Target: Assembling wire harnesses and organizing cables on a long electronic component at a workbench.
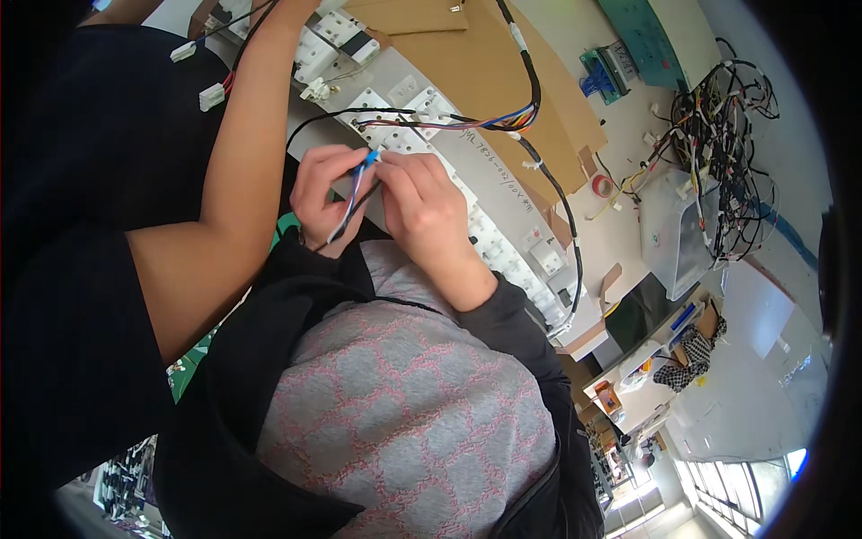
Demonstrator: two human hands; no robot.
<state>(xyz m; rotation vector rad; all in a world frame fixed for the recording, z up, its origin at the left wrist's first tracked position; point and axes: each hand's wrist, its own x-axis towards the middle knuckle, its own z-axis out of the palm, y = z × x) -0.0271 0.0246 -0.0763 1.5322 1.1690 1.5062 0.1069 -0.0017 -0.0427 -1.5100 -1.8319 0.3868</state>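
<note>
My left hand (pixel 323 193) pinches a small blue connector (pixel 371 157), with thin blue, white and dark wires (pixel 351 202) running down from it past the palm. Close beside it, my right hand (pixel 422 198) has its fingers closed at the same connector and wires. The fingertips hide most of the connector. Both hands hover over a long board (pixel 489 166) carrying a row of white fixture blocks (pixel 503 249). A wire harness (pixel 536 85) with black sleeving and several coloured wires lies across the board just beyond my hands.
A co-worker's bare arm (pixel 247 144) reaches along my left, beside hanging white plugs (pixel 212 96). Brown cardboard (pixel 485 67) lies behind the board. To the right are a roll of tape (pixel 602 186), a clear plastic bin (pixel 663 229) and a tangle of cables (pixel 718 135).
</note>
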